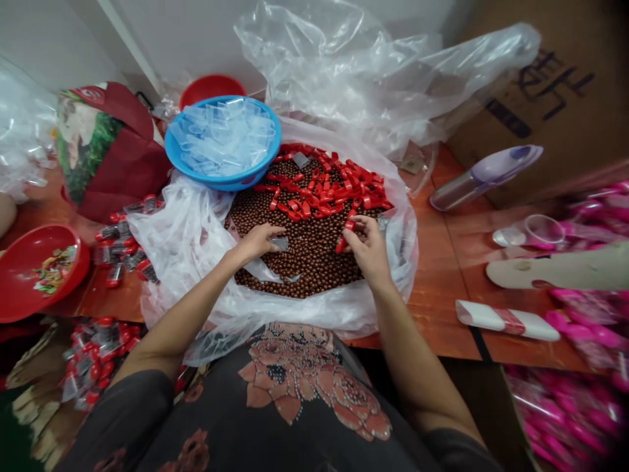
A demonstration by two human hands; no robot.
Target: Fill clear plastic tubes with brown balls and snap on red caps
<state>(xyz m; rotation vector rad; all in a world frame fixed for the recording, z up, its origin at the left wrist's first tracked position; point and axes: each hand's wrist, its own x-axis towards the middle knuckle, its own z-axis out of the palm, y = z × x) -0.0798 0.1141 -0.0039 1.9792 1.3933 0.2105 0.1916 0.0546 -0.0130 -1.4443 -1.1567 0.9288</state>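
The left hand (258, 241) pinches a small clear plastic sachet (280, 244) between thumb and fingers, low over a round heap of glossy brown beads (299, 262). The right hand (368, 248) curls its fingers down onto a short red plastic strip (349, 225), though whether it grips the strip is impossible to tell. This strip lies at the near edge of a scatter of red plastic strips (324, 187), which covers the far half of the heap, its long axis running left to right. The right hand is the nearer to it. A clear plastic liner (181, 229) surrounds the heap. Just beyond sits one blue plastic bowl (170, 147) full of clear plastic sachets (221, 134). Two red plastic bowls (73, 262) stand on the orange wooden bench (437, 295). The beads and strips are too many to count.
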